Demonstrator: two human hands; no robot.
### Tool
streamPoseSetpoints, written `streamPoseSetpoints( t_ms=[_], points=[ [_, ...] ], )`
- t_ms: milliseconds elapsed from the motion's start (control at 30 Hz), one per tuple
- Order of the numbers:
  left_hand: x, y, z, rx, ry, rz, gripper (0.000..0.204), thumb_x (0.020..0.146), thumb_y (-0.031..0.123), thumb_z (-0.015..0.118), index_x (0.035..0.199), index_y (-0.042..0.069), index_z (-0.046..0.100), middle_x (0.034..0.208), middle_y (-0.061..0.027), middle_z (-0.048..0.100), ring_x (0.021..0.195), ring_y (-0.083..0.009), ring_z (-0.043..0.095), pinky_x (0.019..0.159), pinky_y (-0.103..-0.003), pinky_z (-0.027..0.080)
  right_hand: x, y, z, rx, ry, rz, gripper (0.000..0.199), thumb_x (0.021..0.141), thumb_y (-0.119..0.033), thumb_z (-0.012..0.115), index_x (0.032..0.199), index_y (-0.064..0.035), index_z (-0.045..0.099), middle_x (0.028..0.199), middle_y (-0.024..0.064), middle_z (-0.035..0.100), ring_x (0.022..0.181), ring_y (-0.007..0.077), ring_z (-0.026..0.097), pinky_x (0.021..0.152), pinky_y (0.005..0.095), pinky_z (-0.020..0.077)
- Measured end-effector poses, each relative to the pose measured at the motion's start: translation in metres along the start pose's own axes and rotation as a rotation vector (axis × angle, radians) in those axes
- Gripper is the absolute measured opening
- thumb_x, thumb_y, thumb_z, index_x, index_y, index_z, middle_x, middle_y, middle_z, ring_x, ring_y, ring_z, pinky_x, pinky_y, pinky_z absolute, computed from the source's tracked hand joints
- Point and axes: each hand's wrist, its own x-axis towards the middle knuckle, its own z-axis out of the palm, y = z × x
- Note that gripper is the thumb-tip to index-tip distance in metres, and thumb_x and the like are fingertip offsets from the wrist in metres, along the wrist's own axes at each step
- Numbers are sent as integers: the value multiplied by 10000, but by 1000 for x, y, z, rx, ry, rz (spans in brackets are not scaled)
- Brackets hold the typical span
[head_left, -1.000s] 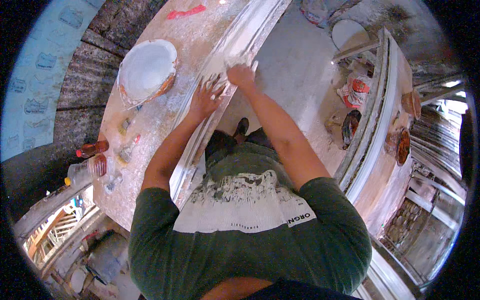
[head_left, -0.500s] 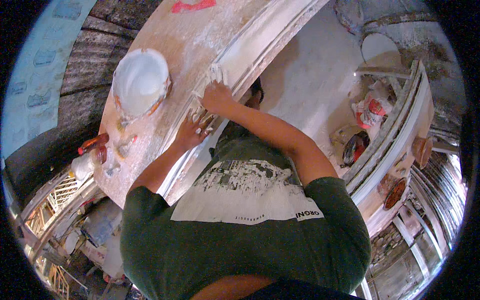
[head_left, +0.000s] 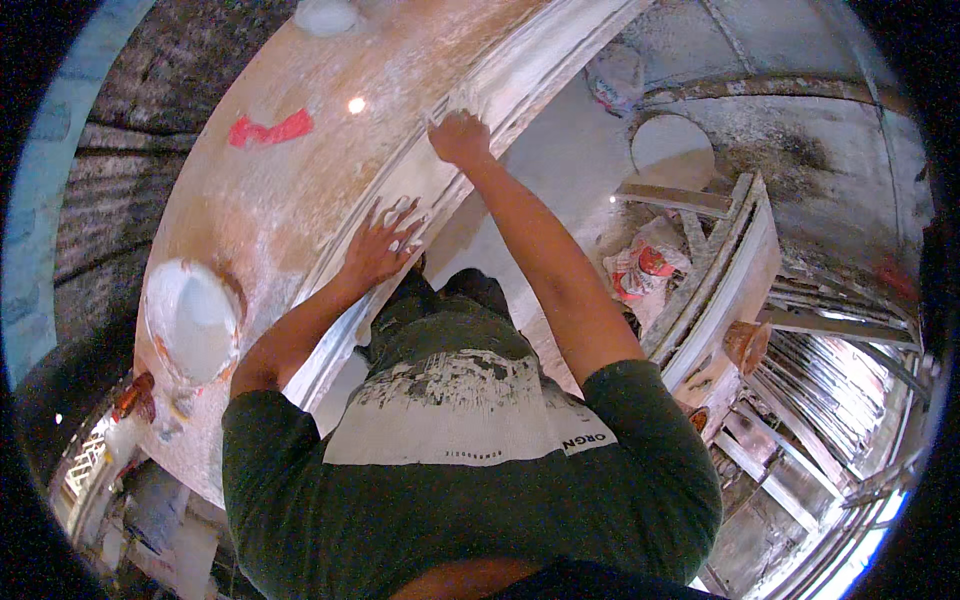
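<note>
A long white plaster moulding runs diagonally along the edge of a brown work board. My left hand rests on it, open, fingers spread and smeared with white paste. Farther up the moulding, my right hand is closed and pressed down. A white, stringy, paste-covered wad shows just beyond its knuckles; what lies inside the fist is hidden. On the board to the left stands a round tub with white residue on it.
A red scrap and a whitish bowl lie on the board. At the left edge is a reddish-brown item. On the right, a red-and-white bag sits by a second moulding-edged board. A pale disc stands behind.
My right hand has moved farther up the moulding, away from my left hand, which stays spread on it. The view has shifted, so the tub sits lower and farther left.
</note>
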Motion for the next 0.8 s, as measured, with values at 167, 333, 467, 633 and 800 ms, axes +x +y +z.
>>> streamPoseSetpoints(
  t_ms=[167, 333, 467, 633, 800],
  points=[
    [116, 2, -13, 50, 30, 34, 471, 858, 414, 414, 1296, 241, 440, 1439, 2, 255, 1299, -204, 266, 1094, -437, 98, 79, 64, -49, 22, -6, 37, 569, 875, -463, 329, 1096, 5, 566, 1178, 201, 530, 1091, 354, 512, 925, 446, 397],
    [237, 4, 10, 28, 80, 30, 457, 858, 418, 413, 1276, 243, 466, 1429, -7, 278, 1280, -214, 299, 1090, -438, 126, 176, 151, -99, -37, -125, 24, 524, 885, -393, 310, 1150, 2, 530, 1239, 180, 491, 1131, 345, 482, 951, 440, 376],
    [345, 10, 6, 84, 119, 42, 450, 863, 404, 409, 1287, 258, 449, 1418, -13, 300, 1263, -222, 326, 1088, -437, 144, 250, 216, -166, -41, -61, 101, 514, 877, -377, 316, 1156, -2, 529, 1251, 172, 485, 1144, 340, 474, 957, 438, 370],
    [487, 15, 16, 52, 57, -20, 450, 867, 409, 406, 1296, 275, 430, 1443, -17, 248, 1281, -255, 305, 1087, -488, 99, 398, 352, -215, -158, 42, 11, 511, 883, -393, 312, 1105, -13, 570, 1181, 189, 532, 1064, 349, 535, 889, 452, 428],
    [591, 32, 3, 42, 76, -34, 490, 827, 366, 485, 1283, 192, 447, 1410, -40, 310, 1258, -256, 329, 1080, -480, 170, 519, 461, -236, -99, 255, 57, 443, 877, -370, 369, 990, -23, 621, 1066, 199, 586, 988, 341, 577, 848, 459, 453]
  ],
)
